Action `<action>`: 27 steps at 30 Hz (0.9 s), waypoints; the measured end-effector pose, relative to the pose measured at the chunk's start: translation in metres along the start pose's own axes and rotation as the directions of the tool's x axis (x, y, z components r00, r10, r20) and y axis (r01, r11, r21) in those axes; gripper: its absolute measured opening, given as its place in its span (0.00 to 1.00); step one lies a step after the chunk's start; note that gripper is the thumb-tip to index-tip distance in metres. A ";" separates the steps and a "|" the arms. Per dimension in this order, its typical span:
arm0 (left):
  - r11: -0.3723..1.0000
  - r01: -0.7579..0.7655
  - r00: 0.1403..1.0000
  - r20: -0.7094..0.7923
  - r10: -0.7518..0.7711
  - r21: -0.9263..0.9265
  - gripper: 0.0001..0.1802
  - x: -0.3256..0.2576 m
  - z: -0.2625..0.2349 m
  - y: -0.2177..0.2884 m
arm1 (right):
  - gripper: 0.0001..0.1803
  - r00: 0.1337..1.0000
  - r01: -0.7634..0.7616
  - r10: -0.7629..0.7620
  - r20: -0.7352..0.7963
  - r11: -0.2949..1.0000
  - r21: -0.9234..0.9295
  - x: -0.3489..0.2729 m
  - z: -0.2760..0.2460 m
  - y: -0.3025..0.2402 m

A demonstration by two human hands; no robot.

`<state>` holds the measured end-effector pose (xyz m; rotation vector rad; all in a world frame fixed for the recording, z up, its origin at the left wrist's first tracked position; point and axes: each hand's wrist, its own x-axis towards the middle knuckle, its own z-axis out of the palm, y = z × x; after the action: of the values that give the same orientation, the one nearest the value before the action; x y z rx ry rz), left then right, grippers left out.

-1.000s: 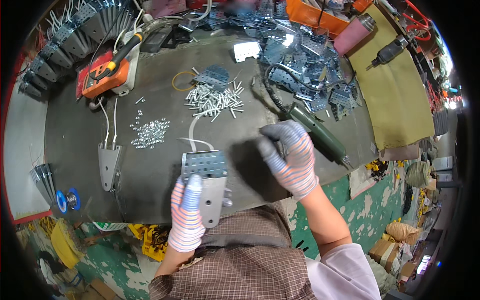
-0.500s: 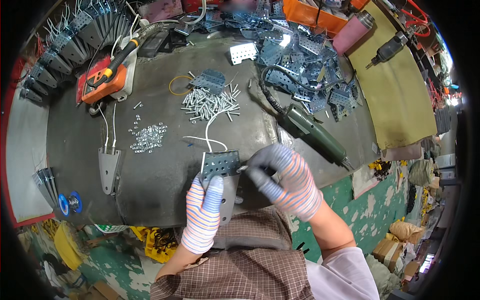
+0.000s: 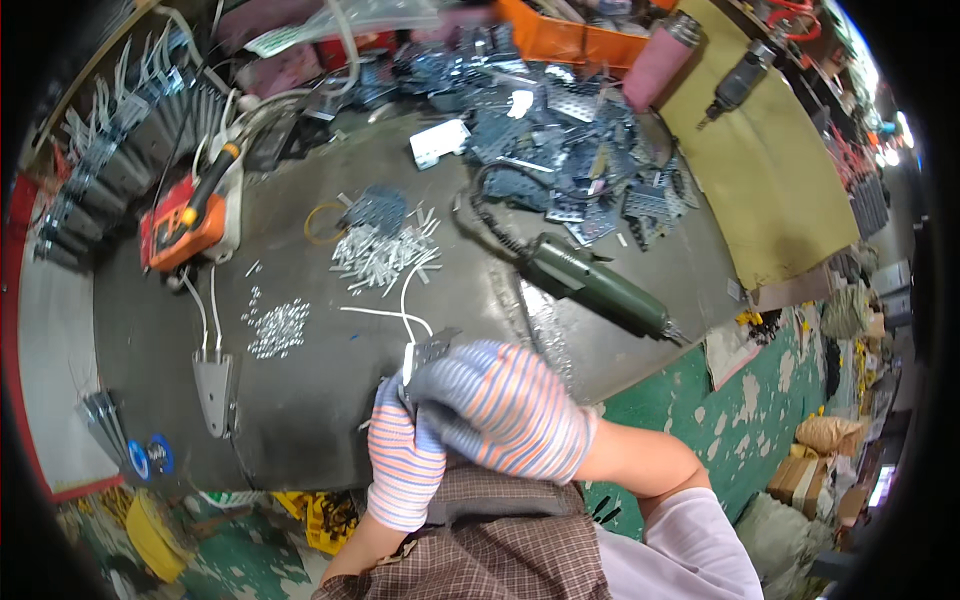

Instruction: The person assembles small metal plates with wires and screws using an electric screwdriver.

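Note:
My left hand (image 3: 405, 460), in a striped glove, grips a metal housing (image 3: 436, 347) near the table's front edge. Only the housing's upper end shows, with a dark perforated plate; gloves cover the rest. Two white wires (image 3: 405, 300) run out of its top. My right hand (image 3: 515, 410), gloved alike, lies across the housing with its fingers curled against my left hand. Whatever those fingertips pinch is hidden. Beyond the wires lies a heap of screws (image 3: 380, 258), and left of it a patch of small nuts (image 3: 278, 330).
A green electric screwdriver (image 3: 595, 285) lies right of my hands. Another grey housing (image 3: 213, 395) with wires rests at left, below an orange soldering-iron stand (image 3: 190, 240). Perforated metal plates (image 3: 560, 130) are heaped at the back. A solder spool (image 3: 150, 456) stands near the left edge.
My right hand has moved left from beside the housing to over it, now covering most of it. The view has shifted, so the tabletop things sit lower and further left.

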<state>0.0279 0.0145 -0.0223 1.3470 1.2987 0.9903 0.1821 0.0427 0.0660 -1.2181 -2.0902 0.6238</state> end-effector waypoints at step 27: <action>0.975 -0.203 0.975 0.105 0.194 0.085 0.19 0.021 0.035 0.012 | 0.11 0.966 -0.018 0.086 -0.244 0.964 0.266 -0.018 -0.010 0.046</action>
<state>0.0668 0.0324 -0.0185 1.6032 1.1671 0.9957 0.2229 0.0485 0.0369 -1.1391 -1.7080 0.7035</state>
